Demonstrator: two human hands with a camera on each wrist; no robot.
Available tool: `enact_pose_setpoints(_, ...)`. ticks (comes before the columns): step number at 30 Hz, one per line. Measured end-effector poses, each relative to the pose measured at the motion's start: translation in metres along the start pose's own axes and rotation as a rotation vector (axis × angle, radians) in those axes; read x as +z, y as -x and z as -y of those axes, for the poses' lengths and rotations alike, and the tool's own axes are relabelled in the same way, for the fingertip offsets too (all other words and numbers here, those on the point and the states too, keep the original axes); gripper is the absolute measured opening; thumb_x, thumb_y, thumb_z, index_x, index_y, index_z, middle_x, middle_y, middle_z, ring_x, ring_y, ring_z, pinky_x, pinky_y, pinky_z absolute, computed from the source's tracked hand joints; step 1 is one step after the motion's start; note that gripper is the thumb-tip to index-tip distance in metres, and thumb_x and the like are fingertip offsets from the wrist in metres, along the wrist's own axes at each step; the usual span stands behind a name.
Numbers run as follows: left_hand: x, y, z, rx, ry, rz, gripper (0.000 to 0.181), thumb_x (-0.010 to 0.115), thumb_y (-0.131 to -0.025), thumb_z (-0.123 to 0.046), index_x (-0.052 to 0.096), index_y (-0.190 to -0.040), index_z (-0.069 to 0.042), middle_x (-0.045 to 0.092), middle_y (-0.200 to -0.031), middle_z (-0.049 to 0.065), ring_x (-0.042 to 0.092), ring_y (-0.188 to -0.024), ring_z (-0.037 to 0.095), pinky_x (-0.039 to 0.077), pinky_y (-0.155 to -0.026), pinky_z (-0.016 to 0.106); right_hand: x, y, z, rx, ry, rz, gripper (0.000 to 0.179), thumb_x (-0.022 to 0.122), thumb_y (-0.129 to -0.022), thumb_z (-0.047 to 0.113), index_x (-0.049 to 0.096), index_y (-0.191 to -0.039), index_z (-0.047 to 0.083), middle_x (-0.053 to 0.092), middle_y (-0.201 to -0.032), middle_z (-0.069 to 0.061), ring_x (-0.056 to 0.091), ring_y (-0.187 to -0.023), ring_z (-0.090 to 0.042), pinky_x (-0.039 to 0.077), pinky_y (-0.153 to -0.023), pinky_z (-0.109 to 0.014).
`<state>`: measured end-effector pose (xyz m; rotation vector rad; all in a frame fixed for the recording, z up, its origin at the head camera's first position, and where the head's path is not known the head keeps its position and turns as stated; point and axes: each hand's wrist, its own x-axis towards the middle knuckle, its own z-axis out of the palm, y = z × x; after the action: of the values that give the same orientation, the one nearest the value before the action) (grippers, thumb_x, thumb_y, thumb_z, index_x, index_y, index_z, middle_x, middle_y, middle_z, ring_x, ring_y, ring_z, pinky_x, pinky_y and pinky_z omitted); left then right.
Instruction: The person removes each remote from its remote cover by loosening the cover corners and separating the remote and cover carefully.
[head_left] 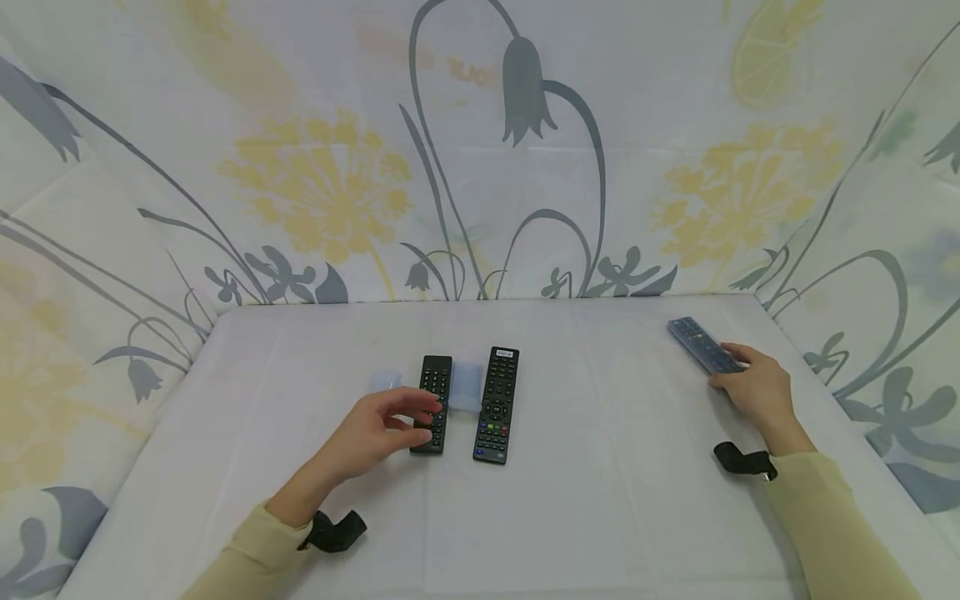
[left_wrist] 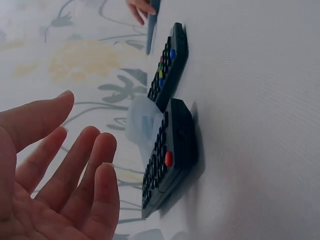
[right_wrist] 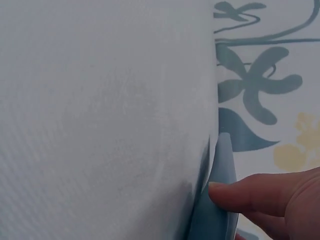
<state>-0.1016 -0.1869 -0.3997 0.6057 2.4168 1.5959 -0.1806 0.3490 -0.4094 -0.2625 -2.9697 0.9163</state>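
In the head view my right hand (head_left: 759,390) grips the near end of a blue remote control (head_left: 697,340) at the table's right side. The right wrist view shows the thumb (right_wrist: 255,193) pressed on the side of that remote. My left hand (head_left: 367,435) hovers over a black remote control (head_left: 435,379), fingers loosely curved and holding nothing. In the left wrist view the fingers are spread apart, beside the black remote with a red button (left_wrist: 168,158). A second black remote (head_left: 498,404), with coloured buttons, lies to its right.
Between the two black remotes lies a translucent pale blue piece (head_left: 467,387). A similar pale piece (head_left: 386,380) sits left of them, partly behind my left hand. White cloth covers the table (head_left: 585,467); a floral curtain (head_left: 480,167) rises behind and at both sides.
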Motion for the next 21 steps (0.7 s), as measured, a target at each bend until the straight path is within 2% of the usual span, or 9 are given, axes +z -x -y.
enact_pose_setpoints(4, 0.003, -0.005, -0.002, 0.017, -0.006, -0.001, 0.044, 0.076, -0.089, -0.013, 0.062, -0.13, -0.008, 0.065, -0.126, 0.01, 0.063, -0.111, 0.026, 0.051, -0.093, 0.042, 0.0, 0.002, 0.005, -0.02, -0.064, 0.049, 0.068, 0.07, -0.087, 0.011, 0.042, -0.146, -0.004, 0.04, -0.144, -0.035, 0.037, -0.128, -0.056, 0.034, -0.099, -0.065)
enact_pose_setpoints(11, 0.006, -0.012, -0.004, 0.022, -0.015, -0.025, 0.053, 0.077, -0.088, -0.012, 0.056, -0.137, -0.009, 0.061, -0.133, 0.009, 0.06, -0.117, 0.026, 0.047, -0.098, 0.049, 0.001, 0.009, 0.019, -0.067, -0.213, 0.207, 0.071, 0.073, -0.089, 0.014, 0.038, -0.149, -0.004, 0.037, -0.15, -0.031, 0.039, -0.132, -0.05, 0.037, -0.1, -0.058)
enact_pose_setpoints(13, 0.006, -0.014, -0.004, 0.023, -0.015, -0.03, 0.054, 0.077, -0.088, -0.012, 0.056, -0.138, -0.009, 0.06, -0.134, 0.009, 0.059, -0.118, 0.027, 0.046, -0.099, 0.05, 0.001, 0.011, 0.024, -0.093, -0.24, 0.249, 0.071, 0.073, -0.09, 0.015, 0.038, -0.149, -0.003, 0.036, -0.15, -0.031, 0.038, -0.133, -0.051, 0.041, -0.099, -0.052)
enact_pose_setpoints(18, 0.006, -0.019, -0.005, 0.025, -0.024, -0.035, 0.056, 0.077, -0.089, -0.014, 0.055, -0.139, -0.01, 0.059, -0.136, 0.009, 0.058, -0.119, 0.028, 0.045, -0.1, 0.052, 0.003, 0.021, 0.038, -0.173, -0.299, 0.345, 0.068, 0.074, -0.091, 0.019, 0.042, -0.148, -0.001, 0.039, -0.15, -0.027, 0.036, -0.136, -0.05, 0.045, -0.089, -0.025)
enact_pose_setpoints(21, 0.007, -0.022, -0.006, 0.03, -0.029, -0.036, 0.055, 0.076, -0.089, -0.012, 0.055, -0.14, -0.009, 0.059, -0.136, 0.011, 0.058, -0.12, 0.028, 0.044, -0.1, 0.052, 0.004, 0.029, 0.048, -0.235, -0.332, 0.392, 0.064, 0.075, -0.09, 0.019, 0.048, -0.146, 0.002, 0.044, -0.149, -0.023, 0.039, -0.134, -0.045, 0.045, -0.085, -0.018)
